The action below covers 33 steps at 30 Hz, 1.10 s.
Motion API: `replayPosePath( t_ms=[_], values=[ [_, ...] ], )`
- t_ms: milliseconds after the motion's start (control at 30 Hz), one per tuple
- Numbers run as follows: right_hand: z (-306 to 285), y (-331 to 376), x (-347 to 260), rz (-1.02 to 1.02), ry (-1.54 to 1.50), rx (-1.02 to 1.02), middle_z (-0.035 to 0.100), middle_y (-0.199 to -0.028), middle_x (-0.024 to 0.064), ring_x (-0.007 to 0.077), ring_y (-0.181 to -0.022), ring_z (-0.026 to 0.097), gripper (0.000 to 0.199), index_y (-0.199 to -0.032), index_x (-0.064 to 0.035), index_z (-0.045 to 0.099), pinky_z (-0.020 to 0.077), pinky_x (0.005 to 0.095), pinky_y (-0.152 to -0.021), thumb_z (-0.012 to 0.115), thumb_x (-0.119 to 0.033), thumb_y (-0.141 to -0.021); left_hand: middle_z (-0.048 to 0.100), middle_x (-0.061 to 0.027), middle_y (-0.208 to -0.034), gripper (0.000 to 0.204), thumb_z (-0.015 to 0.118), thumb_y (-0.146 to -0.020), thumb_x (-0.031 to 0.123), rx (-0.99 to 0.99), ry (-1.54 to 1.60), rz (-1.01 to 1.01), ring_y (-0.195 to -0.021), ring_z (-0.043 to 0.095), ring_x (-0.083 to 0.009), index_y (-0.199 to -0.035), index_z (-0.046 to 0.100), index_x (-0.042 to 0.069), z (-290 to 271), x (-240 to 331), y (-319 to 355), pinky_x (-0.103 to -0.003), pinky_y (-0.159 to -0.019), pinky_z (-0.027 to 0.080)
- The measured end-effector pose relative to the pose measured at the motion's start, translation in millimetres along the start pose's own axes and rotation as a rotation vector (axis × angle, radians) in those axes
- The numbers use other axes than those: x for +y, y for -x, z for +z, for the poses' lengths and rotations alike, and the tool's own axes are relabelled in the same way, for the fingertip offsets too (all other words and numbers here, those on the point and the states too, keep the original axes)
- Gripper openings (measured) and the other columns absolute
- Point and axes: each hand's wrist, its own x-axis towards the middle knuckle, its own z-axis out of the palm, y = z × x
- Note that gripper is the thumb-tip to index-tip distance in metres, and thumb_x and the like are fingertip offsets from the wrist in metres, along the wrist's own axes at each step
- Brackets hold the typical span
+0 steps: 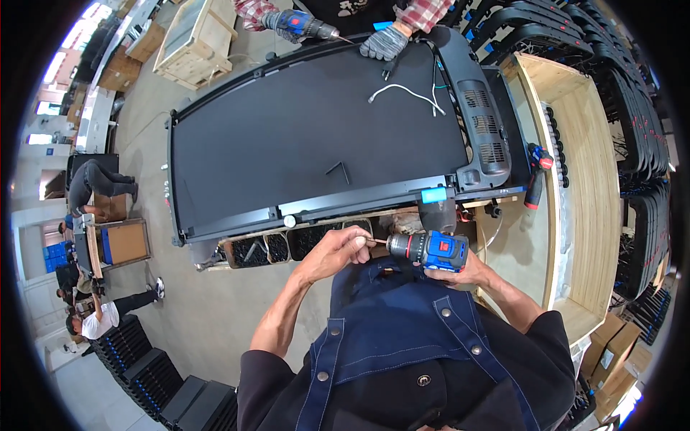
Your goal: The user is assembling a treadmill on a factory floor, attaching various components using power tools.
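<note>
Pinching the bit tip with left hand (338, 248) while right hand (460, 271) grips the blue cordless drill (430, 249) near the treadmill deck (316, 144), risking a nipped fingertip on accidental trigger.

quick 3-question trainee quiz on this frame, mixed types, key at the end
1. True or false: the right hand holds the blue drill.
2. What do the left hand fingers pinch? A) white cable B) drill bit C) hex key
3. Where does the red-and-black driver lie?

Key:
1. True.
2. B, the bit at the drill's nose.
3. On the wooden frame, right of the treadmill; no hand touches it.
</note>
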Motion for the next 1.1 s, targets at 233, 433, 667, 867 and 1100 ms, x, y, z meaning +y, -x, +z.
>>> replayPosePath(
  t_ms=[233, 433, 667, 867, 1100],
  values=[
    [11.5, -6.4, -20.7, 0.019, -0.293, 0.151, 0.074, -0.108, 0.0071, 0.01, -0.082, 0.068, 0.053, -0.135, -0.0071, 0.055, 0.0578, 0.0259, -0.07, 0.074, -0.004, -0.086, 0.07, -0.014, -0.095, 0.042, 0.061, -0.101, 0.027, 0.465, -0.275, 0.024, -0.082, 0.068, -0.0228, -0.135, 0.056, 0.003, -44.2, 4.9, -34.0, -0.038, -0.074, 0.055],
    [-2.9, 1.4, 1.9, -0.107, -0.328, 0.268, 0.074, -0.107, 0.0076, 0.0115, -0.08, 0.069, 0.043, -0.127, -0.0035, 0.061, 0.058, 0.0273, -0.07, 0.072, -0.002, -0.086, 0.062, -0.0122, -0.091, 0.024, 0.072, -0.088, 0.012, 0.912, -0.868, 0.204, -0.081, 0.063, -0.0275, -0.11, 0.067, 0.004, -65.8, -24.5, -88.4, -0.039, -0.075, 0.052],
    [-21.1, 29.2, 13.6, -0.076, -0.445, 0.467, 0.073, -0.106, 0.0089, 0.0146, -0.088, 0.071, 0.047, -0.13, -0.0034, 0.058, 0.0618, 0.0318, -0.074, 0.072, 0.001, -0.086, 0.074, -0.0155, -0.085, 0.017, 0.072, -0.085, 0.014, 0.663, -0.554, 0.024, -0.078, 0.072, -0.0291, -0.094, 0.072, 0.0, 13.4, -1.3, -114.0, -0.038, -0.076, 0.055],
    [-28.2, 40.3, 19.2, -0.1, -0.451, 0.464, 0.073, -0.108, 0.0105, 0.016, -0.091, 0.071, 0.049, -0.132, -0.0032, 0.058, 0.0628, 0.0333, -0.077, 0.073, 0.001, -0.085, 0.072, -0.0169, -0.086, 0.013, 0.071, -0.084, 0.013, 0.774, -0.712, -0.02, -0.079, 0.07, -0.0358, -0.09, 0.07, 0.001, 41.6, 4.4, -125.1, -0.043, -0.072, 0.054],
    [-44.3, 34.5, 3.2, -0.098, -0.33, 0.382, 0.072, -0.108, 0.0098, 0.0145, -0.095, 0.069, 0.043, -0.126, -0.0018, 0.061, 0.061, 0.0327, -0.077, 0.073, -0.001, -0.084, 0.054, -0.0087, -0.086, 0.013, 0.071, -0.082, 0.007, 0.609, -1.206, 0.665, -0.084, 0.058, -0.028, -0.088, 0.06, 0.008, 30.2, 5.5, -149.8, -0.041, -0.075, 0.049]
  ],
)
